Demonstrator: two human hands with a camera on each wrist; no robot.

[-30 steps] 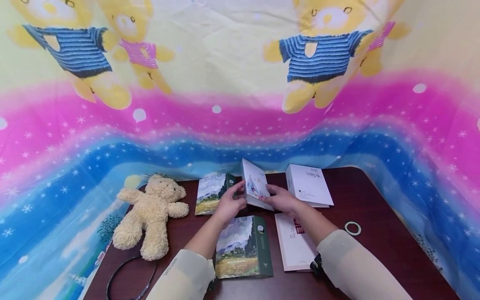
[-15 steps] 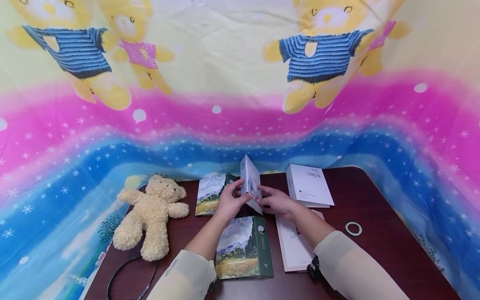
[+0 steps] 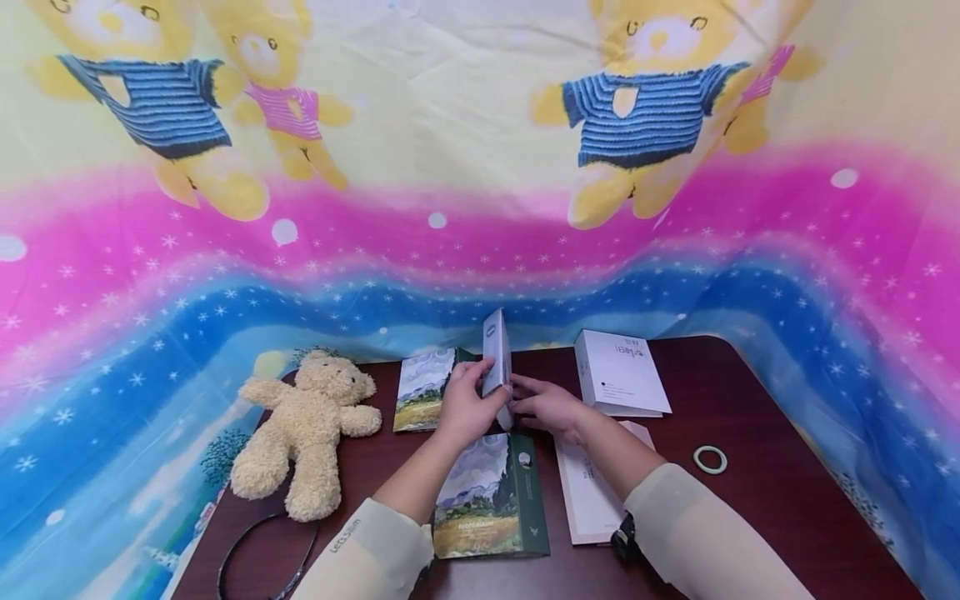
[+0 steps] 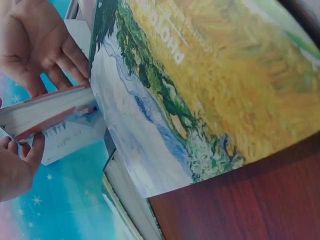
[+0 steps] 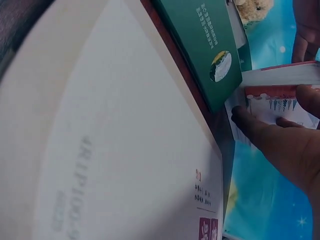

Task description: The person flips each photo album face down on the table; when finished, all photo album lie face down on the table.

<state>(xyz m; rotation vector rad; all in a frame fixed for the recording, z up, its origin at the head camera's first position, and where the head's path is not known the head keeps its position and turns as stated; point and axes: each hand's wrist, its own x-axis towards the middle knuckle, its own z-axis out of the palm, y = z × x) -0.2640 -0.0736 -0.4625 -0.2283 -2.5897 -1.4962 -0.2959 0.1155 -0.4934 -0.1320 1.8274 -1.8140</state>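
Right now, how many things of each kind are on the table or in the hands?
Painting-cover photo albums: 2, near one and far one
White books: 3, one held upright by left hand and right hand, one far right, one flat
Teddy bear: 1
Pale ring: 1
Black headband: 1
Total: 8

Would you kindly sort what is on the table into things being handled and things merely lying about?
In hand: upright white book, held by left hand and right hand.

Lying about: teddy bear; photo album; second album; white box; pale booklet; ring; black hoop.
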